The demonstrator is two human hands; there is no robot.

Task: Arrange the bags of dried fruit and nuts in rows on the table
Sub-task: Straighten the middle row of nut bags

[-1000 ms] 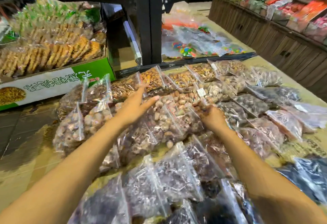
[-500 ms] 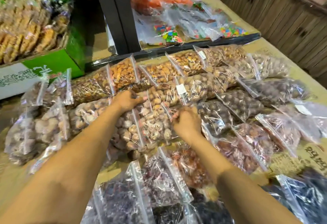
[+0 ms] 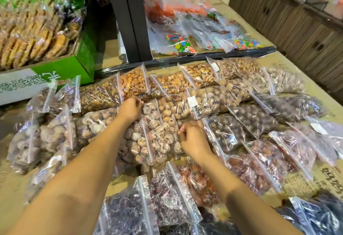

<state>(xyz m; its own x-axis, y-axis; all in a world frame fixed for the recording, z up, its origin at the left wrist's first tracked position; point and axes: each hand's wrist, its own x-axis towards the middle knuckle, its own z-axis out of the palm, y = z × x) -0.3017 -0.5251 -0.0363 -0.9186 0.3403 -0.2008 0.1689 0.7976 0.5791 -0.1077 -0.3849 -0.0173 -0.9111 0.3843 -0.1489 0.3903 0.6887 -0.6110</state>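
Grip on bag [image 3: 159,142] unclear, left hand [image 3: 130,108].

Both hands hold one clear bag of pale dried fruit [image 3: 157,140] in the middle of the table [image 3: 295,66]: the left hand [image 3: 130,107] curls over its far edge and the right hand [image 3: 194,139] pinches its right side. Around it, clear zip bags lie in overlapping rows, with orange-brown nuts [image 3: 135,84] at the back and dark fruit [image 3: 167,203] at the front. Beyond them stand a green box of biscuits [image 3: 61,69], a black post [image 3: 130,17] and bags of coloured sweets [image 3: 181,44].
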